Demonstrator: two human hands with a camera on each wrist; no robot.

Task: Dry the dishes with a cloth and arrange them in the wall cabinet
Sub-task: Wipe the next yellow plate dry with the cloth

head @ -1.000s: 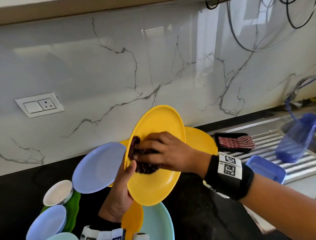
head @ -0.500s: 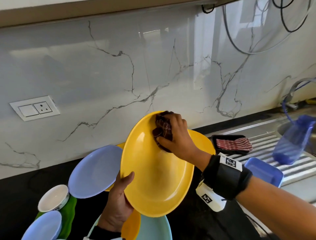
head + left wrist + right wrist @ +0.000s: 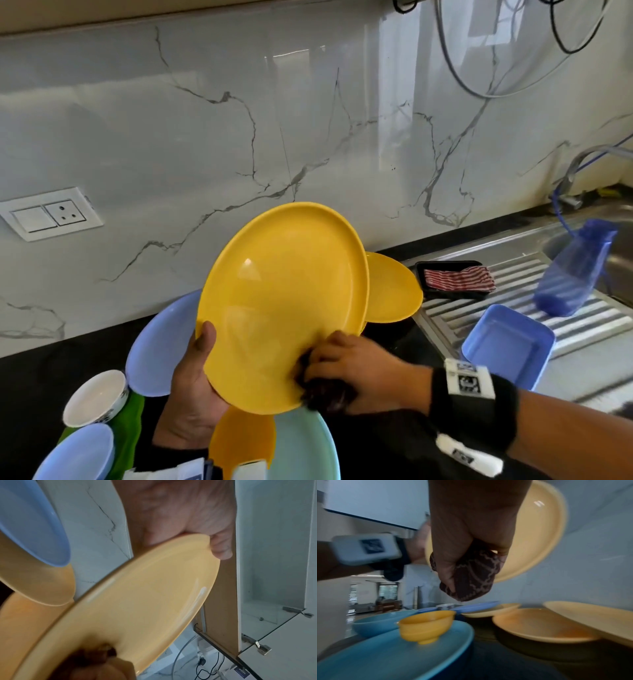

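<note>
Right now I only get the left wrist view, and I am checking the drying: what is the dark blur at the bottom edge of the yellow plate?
Observer: A dark patterned cloth, bunched in the right hand and pressed on the lower rim of the yellow plate.
Operator: What lies below the plate?
Observer: A light blue plate with a small yellow bowl standing on it.
Operator: Any other cloth around?
Observer: A red striped cloth lies in a black tray on the drainboard.
</note>
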